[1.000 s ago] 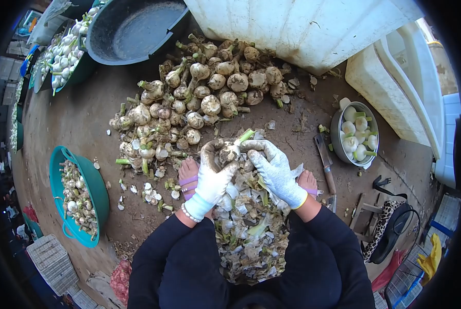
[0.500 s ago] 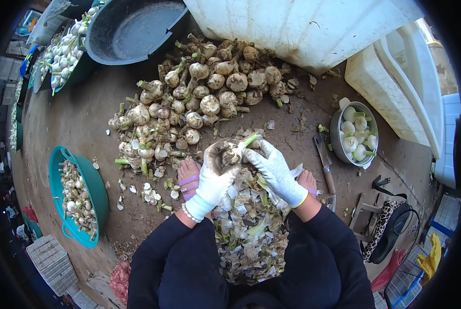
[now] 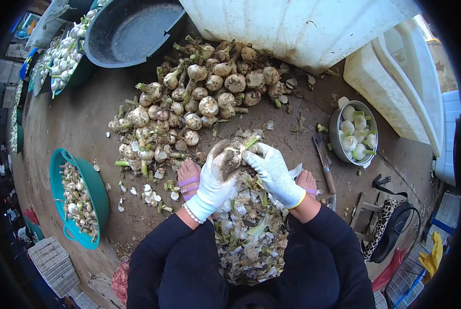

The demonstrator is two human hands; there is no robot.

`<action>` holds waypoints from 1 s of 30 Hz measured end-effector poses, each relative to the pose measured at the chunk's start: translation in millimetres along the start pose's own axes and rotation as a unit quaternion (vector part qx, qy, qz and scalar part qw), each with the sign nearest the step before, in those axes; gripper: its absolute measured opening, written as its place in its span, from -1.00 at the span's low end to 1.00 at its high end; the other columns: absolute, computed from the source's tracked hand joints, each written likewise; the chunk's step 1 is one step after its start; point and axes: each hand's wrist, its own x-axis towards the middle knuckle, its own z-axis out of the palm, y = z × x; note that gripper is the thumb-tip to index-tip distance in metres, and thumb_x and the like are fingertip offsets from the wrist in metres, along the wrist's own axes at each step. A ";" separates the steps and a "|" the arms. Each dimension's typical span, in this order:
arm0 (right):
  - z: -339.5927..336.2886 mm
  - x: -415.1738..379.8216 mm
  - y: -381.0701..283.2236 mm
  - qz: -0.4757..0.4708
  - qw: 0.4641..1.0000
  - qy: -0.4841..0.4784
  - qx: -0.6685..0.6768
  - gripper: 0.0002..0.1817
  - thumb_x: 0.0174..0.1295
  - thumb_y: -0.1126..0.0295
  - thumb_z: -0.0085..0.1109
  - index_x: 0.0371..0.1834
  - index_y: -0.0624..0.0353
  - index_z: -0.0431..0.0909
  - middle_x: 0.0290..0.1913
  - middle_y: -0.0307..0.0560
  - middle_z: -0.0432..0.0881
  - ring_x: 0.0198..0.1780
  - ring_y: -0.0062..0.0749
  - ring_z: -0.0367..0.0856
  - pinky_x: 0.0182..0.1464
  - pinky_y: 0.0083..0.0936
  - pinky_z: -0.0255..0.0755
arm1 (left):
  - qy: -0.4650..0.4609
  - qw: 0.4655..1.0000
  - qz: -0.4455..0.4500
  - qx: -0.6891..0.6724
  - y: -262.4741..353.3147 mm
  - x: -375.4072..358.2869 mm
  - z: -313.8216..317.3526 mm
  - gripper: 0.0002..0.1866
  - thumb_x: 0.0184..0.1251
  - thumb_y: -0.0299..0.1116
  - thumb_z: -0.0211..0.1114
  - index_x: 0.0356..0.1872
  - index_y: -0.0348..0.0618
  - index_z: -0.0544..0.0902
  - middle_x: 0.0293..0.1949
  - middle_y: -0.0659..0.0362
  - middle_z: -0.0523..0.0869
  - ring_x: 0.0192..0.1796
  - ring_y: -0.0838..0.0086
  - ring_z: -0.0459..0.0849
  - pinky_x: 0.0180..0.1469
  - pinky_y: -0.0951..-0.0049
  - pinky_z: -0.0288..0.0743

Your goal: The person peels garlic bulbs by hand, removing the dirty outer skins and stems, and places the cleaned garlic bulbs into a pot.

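Note:
Between my two gloved hands is a garlic bulb (image 3: 236, 152) with a short green stem pointing up and right. My left hand (image 3: 216, 177) is wrapped round the bulb, its glove soiled at the fingers. My right hand (image 3: 272, 172) pinches at the stem side, fingers bent against it. Below the hands, a heap of peeled-off garlic skins (image 3: 251, 242) lies between my legs. Beyond them spreads a large pile of unpeeled, dirt-covered garlic bulbs (image 3: 204, 98) on the ground.
A metal pot (image 3: 336, 131) of peeled white bulbs stands at right, with a knife (image 3: 324, 162) beside it. At left is a teal basket (image 3: 94, 190) of small garlic pieces. A black tub (image 3: 137, 31) and white crates (image 3: 292, 31) stand at the back.
My left fingers have shifted round the bulb, and the bulb has turned slightly. My right hand stays close to the stem, fingers curled a little more.

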 end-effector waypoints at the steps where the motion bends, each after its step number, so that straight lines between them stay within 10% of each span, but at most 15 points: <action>1: 0.5 -0.2 -3.8 0.000 1.000 0.000 0.000 -0.68 0.27 0.25 0.13 -0.15 0.33 0.60 -0.31 0.07 0.66 -0.26 -0.21 0.63 -0.14 -0.36 0.48 | 0.010 1.000 0.008 -0.011 1.9 1.4 0.6 -0.35 0.02 -0.65 0.41 0.17 -0.18 0.33 0.24 -0.06 0.41 0.23 0.24 0.49 0.20 0.36 0.45; 6: 3.5 -0.4 -8.4 0.057 0.997 0.030 0.030 -0.68 0.28 0.27 0.11 -0.13 0.34 0.60 -0.25 0.09 0.68 -0.24 -0.27 0.64 -0.15 -0.38 0.48 | 0.061 0.950 -0.191 -0.241 -0.7 -5.0 9.9 -0.26 0.13 -0.59 0.37 0.34 -0.29 0.20 0.20 0.01 0.45 0.24 0.35 0.47 0.28 0.36 0.39; 18: 1.6 1.0 -13.0 0.066 0.990 0.009 0.124 -0.69 0.28 0.29 0.16 -0.12 0.36 0.58 -0.30 -0.05 0.67 -0.31 -0.52 0.57 -0.23 -0.50 0.46 | 0.021 0.997 0.019 0.068 6.7 5.6 -2.8 -0.36 0.09 -0.56 0.41 0.23 -0.32 0.34 0.22 -0.01 0.45 0.23 0.29 0.48 0.25 0.32 0.40; 22: 4.8 1.8 -5.5 0.062 0.993 0.024 0.098 -0.69 0.28 0.29 0.16 -0.12 0.37 0.57 -0.32 -0.07 0.66 -0.33 -0.53 0.56 -0.25 -0.54 0.46 | 0.024 0.997 -0.067 0.010 8.1 1.7 3.3 -0.44 0.15 -0.54 0.38 0.18 -0.33 0.37 0.19 0.01 0.47 0.21 0.32 0.50 0.22 0.36 0.43; 24: 5.6 1.5 -6.1 0.092 0.992 0.020 0.090 -0.69 0.26 0.30 0.16 -0.10 0.36 0.56 -0.31 -0.06 0.66 -0.32 -0.54 0.56 -0.25 -0.53 0.46 | 0.124 0.888 -0.250 -0.367 11.1 8.0 10.7 -0.56 0.27 -0.53 0.29 0.15 -0.31 0.40 0.13 0.06 0.52 0.10 0.39 0.57 0.16 0.38 0.49; 30: 16.6 6.6 49.1 0.032 0.995 0.062 0.076 -0.69 0.24 0.33 0.16 -0.07 0.33 0.55 -0.27 0.03 0.66 -0.22 -0.41 0.61 -0.15 -0.43 0.48 | 0.033 0.630 -0.414 -0.656 -30.2 -7.4 2.4 -0.63 0.39 -0.17 0.23 0.04 -0.24 0.54 -0.10 0.00 0.66 -0.07 0.31 0.67 -0.10 0.31 0.66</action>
